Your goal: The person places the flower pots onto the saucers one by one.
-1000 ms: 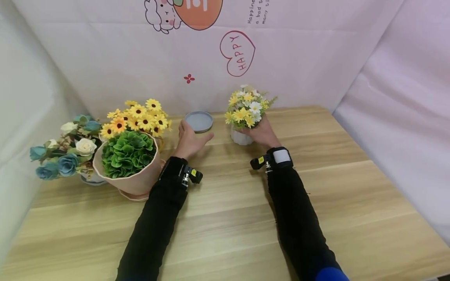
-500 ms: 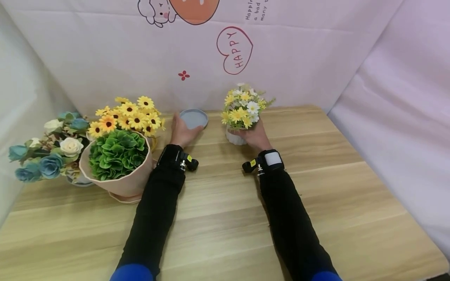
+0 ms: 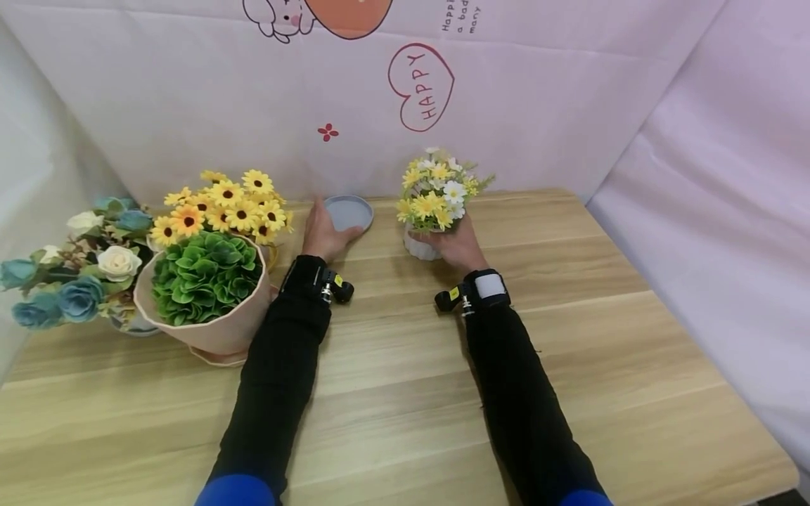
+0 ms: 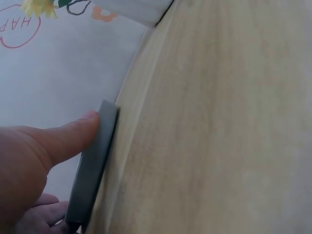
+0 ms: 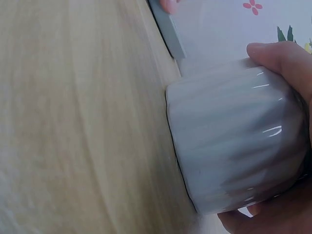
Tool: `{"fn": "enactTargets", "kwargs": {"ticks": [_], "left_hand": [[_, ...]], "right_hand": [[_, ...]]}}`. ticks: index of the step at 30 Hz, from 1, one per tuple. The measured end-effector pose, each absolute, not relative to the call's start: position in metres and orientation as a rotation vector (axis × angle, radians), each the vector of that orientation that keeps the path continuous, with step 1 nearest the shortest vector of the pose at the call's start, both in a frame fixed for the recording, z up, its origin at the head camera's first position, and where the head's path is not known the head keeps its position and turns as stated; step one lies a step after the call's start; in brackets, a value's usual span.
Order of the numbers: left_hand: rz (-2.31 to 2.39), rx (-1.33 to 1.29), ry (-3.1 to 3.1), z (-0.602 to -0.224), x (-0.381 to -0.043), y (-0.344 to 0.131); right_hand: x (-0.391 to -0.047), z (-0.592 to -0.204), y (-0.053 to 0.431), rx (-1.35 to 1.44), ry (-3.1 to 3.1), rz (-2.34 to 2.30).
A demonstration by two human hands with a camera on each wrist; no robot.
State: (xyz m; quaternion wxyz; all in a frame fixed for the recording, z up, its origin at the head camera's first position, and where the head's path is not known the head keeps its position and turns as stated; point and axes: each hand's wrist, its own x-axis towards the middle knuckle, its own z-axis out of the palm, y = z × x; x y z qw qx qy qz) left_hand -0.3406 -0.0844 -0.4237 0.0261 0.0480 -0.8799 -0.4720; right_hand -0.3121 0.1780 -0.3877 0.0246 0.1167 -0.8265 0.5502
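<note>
A shallow grey saucer (image 3: pixel 351 213) lies at the table's back edge, and my left hand (image 3: pixel 324 235) grips its left side. In the left wrist view the thumb (image 4: pixel 73 139) presses on the saucer's rim, with the other fingers bent at its far side, partly hidden. To the right, my right hand (image 3: pixel 458 247) holds a white ribbed flowerpot (image 5: pixel 234 136), which stands upright on the table. Yellow and white daisies (image 3: pixel 433 197) fill the pot. The right thumb lies along the upper wall, and the fingers wrap round the opposite side.
At the left stand a pink pot (image 3: pixel 215 334) of green leaves, yellow sunflowers (image 3: pixel 243 214) behind it, and blue and white roses (image 3: pixel 79 299). The pink pot is close beside my left forearm. A printed white cloth (image 3: pixel 519 105) hangs behind the wooden table (image 3: pixel 392 393).
My left thumb has come in from beyond the saucer to its rim. My right hand keeps its hold on the flowerpot. The whole head view has shifted slightly, with things now further left.
</note>
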Motion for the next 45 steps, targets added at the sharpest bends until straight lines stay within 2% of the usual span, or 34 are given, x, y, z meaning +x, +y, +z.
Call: {"fn": "enactTargets", "kwargs": {"ticks": [8, 21, 45], "left_hand": [[-1.461, 0.087, -2.776, -0.422, -0.333, -0.083], [-1.462, 0.085, -2.872, -0.421, -0.31, -0.078], [-1.345, -0.021, -2.945, -0.414, -0.273, -0.085]], "right_hand": [[-0.305, -0.379, 0.181, 0.371, -2.581, 1.661], [-0.311, -0.388, 0.189, 0.358, -2.585, 1.683], [-0.301, -0.377, 0.178, 0.355, -2.592, 1.704]]}}
